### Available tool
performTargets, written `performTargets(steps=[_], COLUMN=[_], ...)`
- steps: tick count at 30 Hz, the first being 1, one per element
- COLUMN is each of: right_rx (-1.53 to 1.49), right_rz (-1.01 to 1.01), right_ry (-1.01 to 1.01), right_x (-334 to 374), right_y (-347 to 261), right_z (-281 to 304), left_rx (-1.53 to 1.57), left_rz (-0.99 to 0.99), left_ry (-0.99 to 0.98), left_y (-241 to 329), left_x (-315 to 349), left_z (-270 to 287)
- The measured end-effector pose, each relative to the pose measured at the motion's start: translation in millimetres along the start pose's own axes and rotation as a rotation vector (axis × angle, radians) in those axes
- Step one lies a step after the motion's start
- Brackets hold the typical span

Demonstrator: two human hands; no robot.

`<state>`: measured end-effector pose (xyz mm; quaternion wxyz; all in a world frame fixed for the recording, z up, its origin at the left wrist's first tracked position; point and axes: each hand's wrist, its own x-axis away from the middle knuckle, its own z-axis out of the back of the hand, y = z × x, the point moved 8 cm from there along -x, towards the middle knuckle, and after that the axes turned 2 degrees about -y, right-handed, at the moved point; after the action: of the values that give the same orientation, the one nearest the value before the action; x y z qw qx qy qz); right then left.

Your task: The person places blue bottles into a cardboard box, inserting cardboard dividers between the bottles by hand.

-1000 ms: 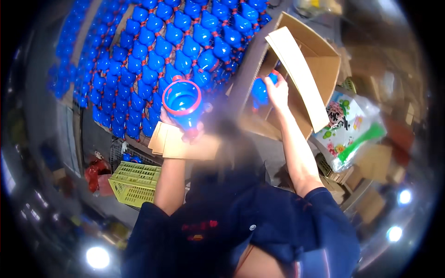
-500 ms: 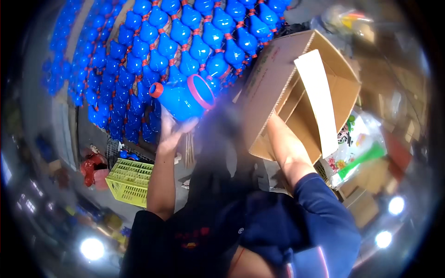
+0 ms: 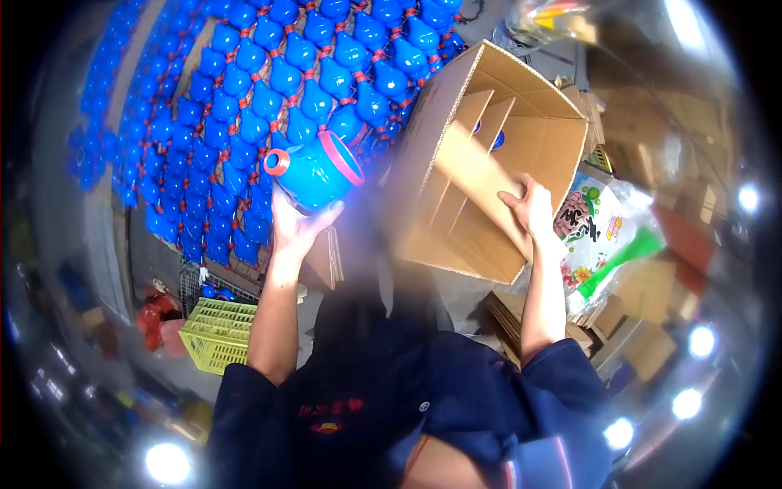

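The person's left hand [image 3: 293,228] holds a red-rimmed blue container [image 3: 314,181]; the right hand [image 3: 533,208] grips a cardboard strip [image 3: 481,174] near the right edge of an open carton [image 3: 554,102]. I note blue vessels [image 3: 300,51] in rows beyond.

A single head-worn fisheye looks down from close above.

The far fingers of the left hand [image 3: 295,226] are hidden behind the blue container [image 3: 318,179], whose inside is turned out of sight. The cardboard strip [image 3: 476,171] under the right hand [image 3: 535,210] is blurred and covers part of the box's [image 3: 551,134] inside; of the blue pieces [image 3: 498,141] there, only small bits show. A dark smear blurs the box's lower left corner. The top edge cuts off the container rows [image 3: 269,102]. The left forearm may hide the yellow crate's [image 3: 213,336] right end. The red heap [image 3: 151,324] is too unclear to name.
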<state>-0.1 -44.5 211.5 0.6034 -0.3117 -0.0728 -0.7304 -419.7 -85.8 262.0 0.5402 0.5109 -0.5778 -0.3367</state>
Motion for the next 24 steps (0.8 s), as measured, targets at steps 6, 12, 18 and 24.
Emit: performTargets(steps=[6,12,18,24], right_rx=[-0.112,-0.433,-0.579,-1.223], right_rz=[0.162,0.234,0.361,0.350], right_ry=[0.157,1.072,0.415,-0.537], right_x=[77.5,102.8,-131.4,-54.9], right_y=[-123.8,-176.5,-330.7,-371.7], right_z=[98.1,196.0,-9.2,-98.6], left_rx=[0.052,0.235,0.304,0.698], left_rz=[0.045,0.188,0.361,0.514], left_ry=[0.043,0.076,0.019,-0.174], left_y=[-13.0,-17.4,-20.1,-29.6], left_x=[5.2,19.9,13.1,12.8], left_z=[28.5,76.6,87.0,43.9])
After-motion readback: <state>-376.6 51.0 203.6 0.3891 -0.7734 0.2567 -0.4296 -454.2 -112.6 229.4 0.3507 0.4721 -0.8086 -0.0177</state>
